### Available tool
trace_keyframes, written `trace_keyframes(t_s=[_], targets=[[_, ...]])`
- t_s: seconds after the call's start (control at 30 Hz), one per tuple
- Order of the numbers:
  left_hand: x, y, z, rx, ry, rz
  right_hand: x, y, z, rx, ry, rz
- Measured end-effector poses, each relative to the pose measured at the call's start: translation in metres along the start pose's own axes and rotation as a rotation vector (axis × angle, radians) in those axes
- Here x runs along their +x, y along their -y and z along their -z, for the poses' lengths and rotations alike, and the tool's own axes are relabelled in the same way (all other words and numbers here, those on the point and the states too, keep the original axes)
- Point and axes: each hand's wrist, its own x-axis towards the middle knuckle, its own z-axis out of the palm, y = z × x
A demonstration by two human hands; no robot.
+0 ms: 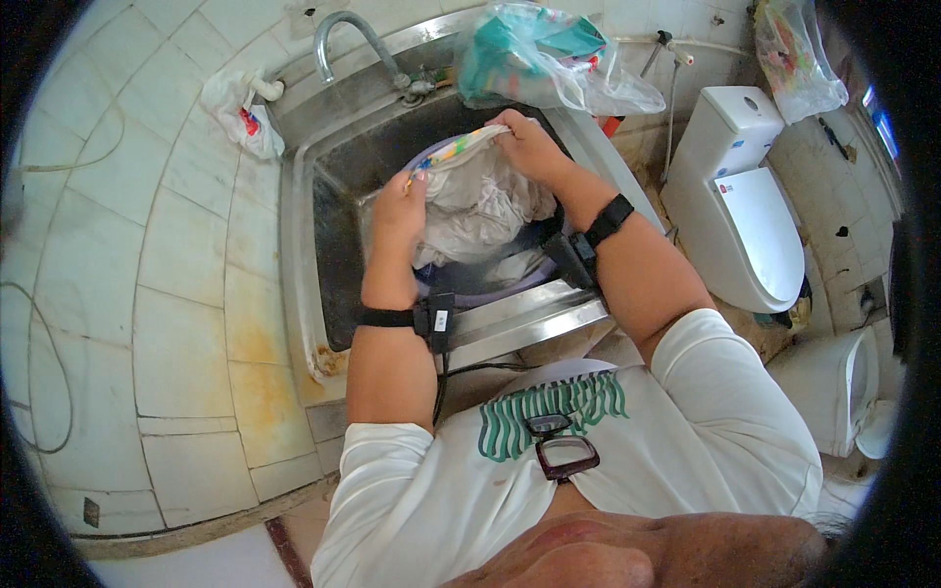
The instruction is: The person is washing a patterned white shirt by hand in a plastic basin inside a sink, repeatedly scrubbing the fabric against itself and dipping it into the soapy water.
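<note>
Both of my hands are over a deep steel sink (pixel 306 245), stretching the upper edge of a wet white garment (pixel 480 196) between them. A strip of yellow, green and orange print shows along that edge. My left hand (pixel 397 211) grips its left end, fingers closed. Farther back, my right hand (pixel 531 147) pinches the other end. The garment hangs bunched below into a purple-rimmed basin (pixel 480 299) that stands in the sink. More pale cloth (pixel 517 266) and something dark lie in the basin, partly hidden by the garment.
A curved faucet (pixel 355 22) rises behind the sink. Plastic bags, one with teal contents (pixel 534 59), sit at the back right corner; a small white bag (pixel 240 113) hangs at the left wall. A white toilet (pixel 750 216) and a white bin (pixel 823 392) stand right.
</note>
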Motion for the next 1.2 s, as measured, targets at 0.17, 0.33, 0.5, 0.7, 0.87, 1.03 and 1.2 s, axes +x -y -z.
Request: trace_keyframes(t_s=[0.17,0.33,0.5,0.7,0.87,1.03,1.2], targets=[[-0.005,-0.008,-0.032,-0.728,-0.07,0.136,-0.013,0.026,-0.007,0.313,0.197,-0.054],[0.001,-0.003,-0.054,-1.17,0.013,0.309,-0.025,0.055,-0.015,0.25,0.235,0.221],[-0.011,-0.024,-0.049,-1.379,0.101,0.489,-0.036,0.082,-0.018,0.047,0.189,0.19],[-0.01,-0.029,-0.054,-1.368,0.209,0.555,-0.027,0.064,-0.031,0.058,0.017,0.068],[-0.01,-0.023,-0.054,-1.449,0.165,0.612,-0.031,0.065,-0.031,0.028,0.146,0.071],[-0.017,-0.027,-0.045,-1.464,0.122,0.54,-0.042,0.1,-0.017,-0.057,0.18,0.136],[-0.014,-0.021,-0.063,-1.374,0.103,0.427,-0.031,0.066,-0.033,0.088,0.066,0.078]])
